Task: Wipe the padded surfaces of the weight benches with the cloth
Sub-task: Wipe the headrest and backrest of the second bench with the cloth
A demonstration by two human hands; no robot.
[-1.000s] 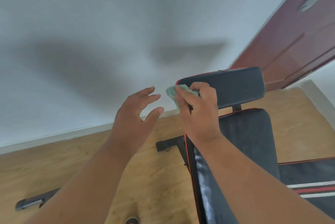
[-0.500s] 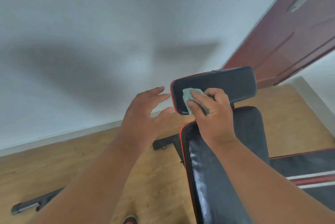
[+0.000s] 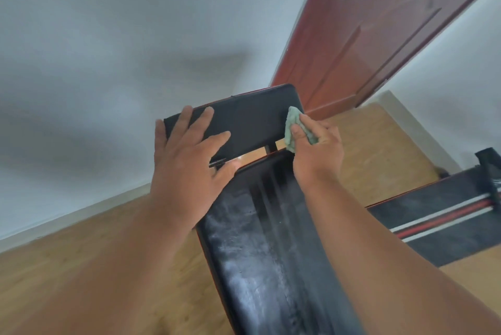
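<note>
A black weight bench with red piping runs away from me: a long glossy back pad (image 3: 265, 248) and, past a gap, a smaller end pad (image 3: 252, 123). My left hand (image 3: 187, 161) lies flat with fingers spread on the left part of the end pad, thumb at its lower edge. My right hand (image 3: 317, 150) holds a crumpled pale green cloth (image 3: 294, 128) against the end pad's right edge.
A second black bench pad (image 3: 444, 223) with red and white stripes lies to the right. A dark red door (image 3: 379, 30) stands behind the bench, white wall to the left, wooden floor (image 3: 81, 248) all around.
My right hand has carried the cloth from the end pad's left side to its right edge. My left hand, which hovered in the air, now rests on the pad.
</note>
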